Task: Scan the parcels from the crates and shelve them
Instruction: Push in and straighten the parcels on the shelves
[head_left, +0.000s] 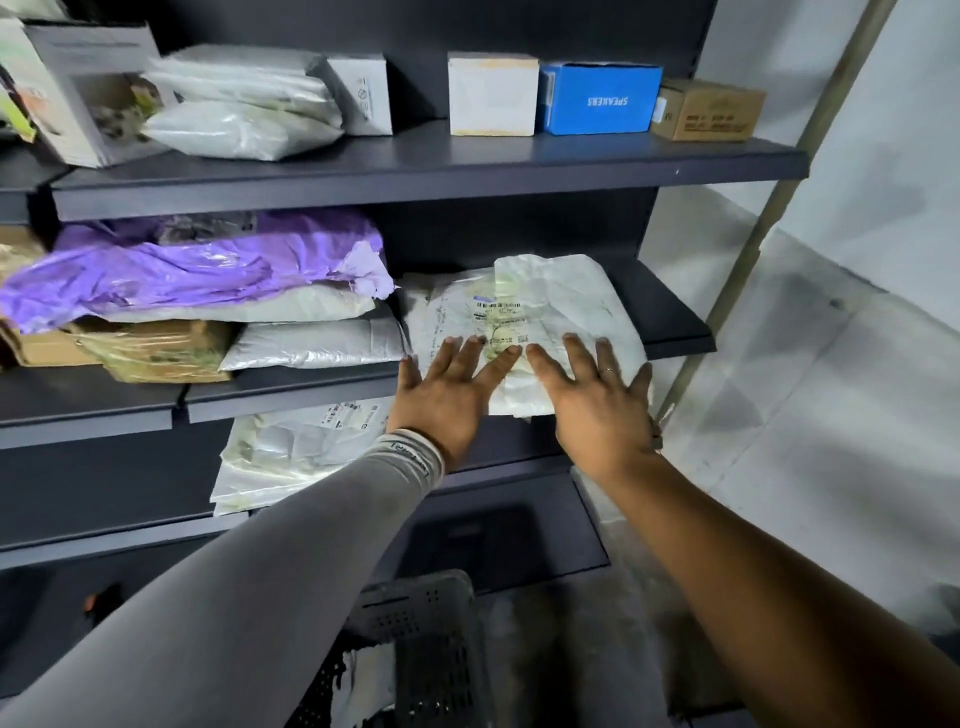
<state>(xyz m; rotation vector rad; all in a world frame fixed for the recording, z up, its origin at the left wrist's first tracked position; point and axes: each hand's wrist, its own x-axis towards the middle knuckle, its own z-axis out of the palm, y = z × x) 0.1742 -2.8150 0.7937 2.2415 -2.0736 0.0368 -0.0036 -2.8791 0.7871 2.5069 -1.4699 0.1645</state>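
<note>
Parcel overhung the middle shelf's front edge, just beyond both hands' spread fingers, left hand and right hand equally near.

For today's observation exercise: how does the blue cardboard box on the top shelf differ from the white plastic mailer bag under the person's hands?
The blue cardboard box is rigid and squared; the white plastic mailer bag is soft and crumpled. The box stands untouched on the top shelf; the bag lies flat a shelf lower, overhanging its edge. Both carry print.
</note>
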